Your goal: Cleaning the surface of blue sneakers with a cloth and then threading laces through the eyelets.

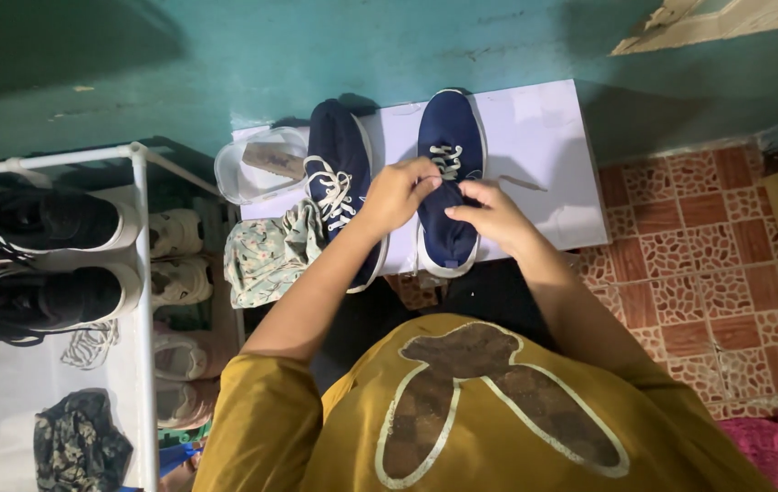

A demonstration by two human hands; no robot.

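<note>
Both forearms extended forward from a mustard-yellow shirt (462, 410), converging toward 12 o'clock over a white board (544, 155) laid against the teal wall (316, 55).

Left hand (398, 193): wrist slightly cocked, fingers curled down, thumb and forefinger pinched together at the lace area of the right-hand navy shoe (449, 182). Pinch closed on what looks like a white lace (446, 162); exact strand hidden under the fingers.

Right hand (491, 214): palm turned down, fingers bent, tips pressed onto the tongue region of the same shoe, at 3 o'clock of the left hand and almost touching it. Whether holding a lace end or only steadying the upper: cannot tell.

Navy shoe under the hands: toe toward 12 o'clock, heel toward the body, white sole rim visible, resting on the white board near its middle.

Second navy shoe (339, 173) at 9 o'clock of the first, parallel, just beside it, laces loose and tangled; left forearm crossing over its heel end.

Clear plastic tub (257, 164) with a brush inside, at 9 o'clock of the second shoe. Floral cloth (266, 255) bunched at 7 o'clock of that shoe, hanging off the board edge.

White metal rack (141, 273) far to 9 o'clock, holding two black sneakers (38, 264) on top, pale shoes on the lower tiers. Red patterned tile floor (708, 264) at 3 o'clock.
</note>
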